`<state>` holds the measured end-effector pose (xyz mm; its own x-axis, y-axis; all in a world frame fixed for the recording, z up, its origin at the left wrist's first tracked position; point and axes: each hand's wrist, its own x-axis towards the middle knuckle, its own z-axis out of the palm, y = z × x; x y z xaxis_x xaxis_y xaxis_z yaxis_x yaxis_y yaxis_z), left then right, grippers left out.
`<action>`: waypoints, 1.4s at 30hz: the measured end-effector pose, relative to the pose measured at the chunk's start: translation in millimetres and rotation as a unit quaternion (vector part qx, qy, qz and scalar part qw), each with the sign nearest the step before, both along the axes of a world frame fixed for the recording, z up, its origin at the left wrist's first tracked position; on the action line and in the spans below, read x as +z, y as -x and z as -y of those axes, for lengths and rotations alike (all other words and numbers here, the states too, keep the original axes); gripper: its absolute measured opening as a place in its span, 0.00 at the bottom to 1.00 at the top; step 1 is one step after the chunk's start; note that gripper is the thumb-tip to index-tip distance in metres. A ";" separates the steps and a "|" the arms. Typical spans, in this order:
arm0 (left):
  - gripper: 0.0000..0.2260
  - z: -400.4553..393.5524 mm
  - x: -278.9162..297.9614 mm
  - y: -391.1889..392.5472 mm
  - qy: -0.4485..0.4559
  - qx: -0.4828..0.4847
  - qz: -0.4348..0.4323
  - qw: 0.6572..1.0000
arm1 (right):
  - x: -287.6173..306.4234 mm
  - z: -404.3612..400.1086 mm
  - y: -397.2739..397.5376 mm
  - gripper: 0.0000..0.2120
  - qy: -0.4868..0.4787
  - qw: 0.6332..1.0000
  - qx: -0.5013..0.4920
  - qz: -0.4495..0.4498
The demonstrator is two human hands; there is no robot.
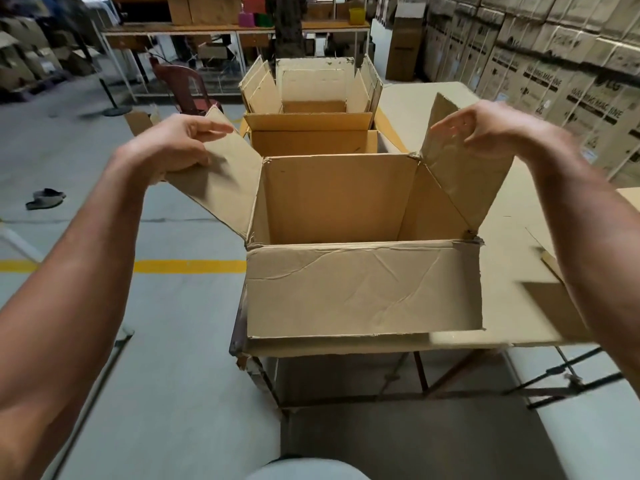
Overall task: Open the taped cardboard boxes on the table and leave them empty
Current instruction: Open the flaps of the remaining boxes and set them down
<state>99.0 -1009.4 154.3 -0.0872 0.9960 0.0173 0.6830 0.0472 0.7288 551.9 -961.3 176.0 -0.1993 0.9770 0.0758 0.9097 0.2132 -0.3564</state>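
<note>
The left hand (169, 150) pinches the outer edge of the left side flap (221, 181) of the nearest brown corrugated cardboard box (346, 202), thumb below and fingers laid over the top, and holds the flap tilted outward toward 9 o'clock so that it does not fall back across the opening. The right hand (485, 131) lies at the upper edge of the right side flap (464, 171), which stands up and leans toward 2 o'clock; motion blur hides the fingertips, so it cannot be determined whether this hand grasps the flap or only rests loose fingers against it. Both arms are spread wide, which keeps the two side flaps apart and exposes the interior. The near long flap (363, 289), creased and wrinkled, hangs down over the front wall toward 6 o'clock. The visible interior walls are bare; the floor of the box is hidden behind the front rim, so its contents cannot be confirmed. This box sits at the near left corner of the cardboard-covered table (433, 102), close to the edge. Directly beyond it, at 12 o'clock, stands a second open cardboard box (311, 140), and behind that a third open cardboard box (311, 88) with its flaps raised. Judged from this layout, the nearest box is at the final opening stage. At 10 o'clock, on the grey floor, stands a dark red plastic chair (180, 84).
</note>
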 end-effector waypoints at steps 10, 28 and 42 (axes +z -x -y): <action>0.31 42.8 11.6 2.0 -0.073 0.045 -0.031 0.996 | 17.9 42.0 12.5 0.32 -0.048 0.997 -0.006 -0.061; 0.33 194.0 9.6 186.6 -0.144 0.241 -0.062 0.958 | 12.9 71.5 209.3 0.29 -0.051 0.958 0.137 -0.245; 0.34 220.1 -18.0 372.9 -0.111 0.256 -0.156 0.948 | -41.5 59.7 447.8 0.29 -0.008 0.958 0.157 -0.242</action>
